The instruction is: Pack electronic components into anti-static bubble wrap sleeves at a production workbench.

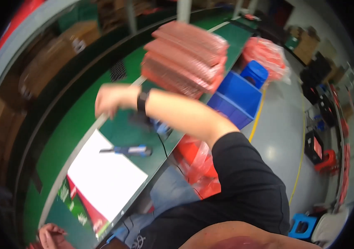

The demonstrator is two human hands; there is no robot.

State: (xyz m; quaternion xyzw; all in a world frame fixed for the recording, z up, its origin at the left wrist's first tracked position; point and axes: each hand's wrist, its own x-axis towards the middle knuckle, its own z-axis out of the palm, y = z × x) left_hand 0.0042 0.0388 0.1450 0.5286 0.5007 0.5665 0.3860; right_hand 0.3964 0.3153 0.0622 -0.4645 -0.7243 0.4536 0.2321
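My right hand, blurred by motion, reaches across the green worktable from a black sleeve, a dark band on its wrist. Its fingers bend downward over the table's far rail; whether they hold anything is not clear. Below it a blue and black utility knife lies on a white sheet. Green and red printed sheets stick out from under the white one. Partly behind my right forearm is a dark and blue device with a black cable. At the lower left edge my left hand shows only in part, its grip unclear.
A stack of pink bubble-wrapped packs stands on the table beyond my forearm. Blue bins and pink plastic bags are to the right. Cartons line the far left side. Stools stand at lower right.
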